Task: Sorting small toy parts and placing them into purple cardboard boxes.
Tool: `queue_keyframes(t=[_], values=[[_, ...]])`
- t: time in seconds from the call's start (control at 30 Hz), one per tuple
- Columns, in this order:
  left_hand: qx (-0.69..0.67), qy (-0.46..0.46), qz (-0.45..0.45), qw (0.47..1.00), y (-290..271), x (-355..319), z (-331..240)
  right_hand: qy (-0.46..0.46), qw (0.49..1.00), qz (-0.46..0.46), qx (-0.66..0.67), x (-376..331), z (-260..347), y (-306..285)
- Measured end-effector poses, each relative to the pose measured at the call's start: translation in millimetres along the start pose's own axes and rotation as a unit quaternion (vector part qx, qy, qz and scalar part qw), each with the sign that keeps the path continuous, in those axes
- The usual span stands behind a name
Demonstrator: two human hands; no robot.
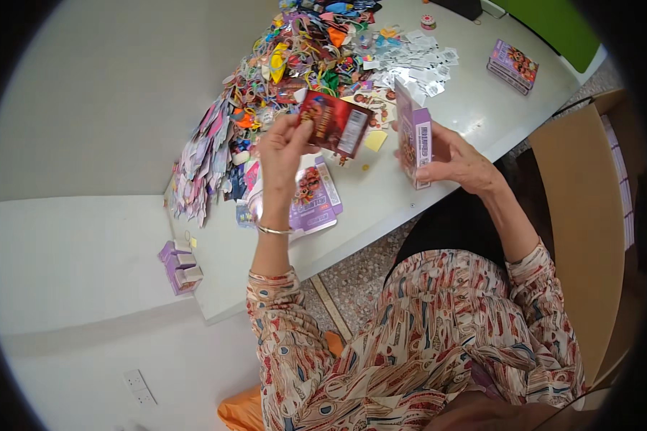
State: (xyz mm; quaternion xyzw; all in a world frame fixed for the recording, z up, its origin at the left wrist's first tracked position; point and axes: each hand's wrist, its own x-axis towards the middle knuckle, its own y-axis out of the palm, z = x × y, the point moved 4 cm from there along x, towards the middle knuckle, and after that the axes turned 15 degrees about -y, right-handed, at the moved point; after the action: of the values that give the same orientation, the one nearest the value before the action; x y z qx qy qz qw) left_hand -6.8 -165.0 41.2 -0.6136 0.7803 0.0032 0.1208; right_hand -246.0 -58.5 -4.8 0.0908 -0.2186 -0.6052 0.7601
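My left hand [282, 147] is closed on a dark red printed packet [336, 123], gripping it at its left edge between thumb and fingers. To the right, a slim purple box [415, 136] stands upright in my right hand [461, 159], its top flap raised. My right thumb lies across the box's lower front, with the fingers behind it. The two hands are apart above the table [381, 187]. Near my left wrist lies a flattened purple carton [316, 201]. A small yellow paper [374, 140] rests between the hands.
A tall heap of colourful small items [280, 65] covers the far left, with white slips [420, 61] beside it. Stacked purple boxes [512, 68] stand at the far right. A large open cardboard carton [575, 215] is at my right. Purple-and-white holders [180, 268] sit at the left corner.
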Motion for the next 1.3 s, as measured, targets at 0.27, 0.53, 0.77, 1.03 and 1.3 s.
queue_keyframes(t=[0.27,0.53,0.77,1.03,1.3], values=[[-0.065,-0.017,0.034,0.997,70,-24,18,-0.041,0.999,0.017,0.013,0,-7,-5],[0.012,0.035,0.003,0.999,88,-31,47,-0.024,0.998,0.025,0.053,-4,-8,-4],[0.161,0.189,-0.130,0.960,80,-38,26,-0.011,0.999,-0.021,0.048,-7,-16,-13],[0.240,0.240,-0.085,0.937,97,-59,43,0.005,0.967,-0.070,0.247,-14,-22,-16],[-0.102,-0.048,0.050,0.992,97,-44,52,-0.019,0.964,-0.057,0.260,-16,-31,-21]])
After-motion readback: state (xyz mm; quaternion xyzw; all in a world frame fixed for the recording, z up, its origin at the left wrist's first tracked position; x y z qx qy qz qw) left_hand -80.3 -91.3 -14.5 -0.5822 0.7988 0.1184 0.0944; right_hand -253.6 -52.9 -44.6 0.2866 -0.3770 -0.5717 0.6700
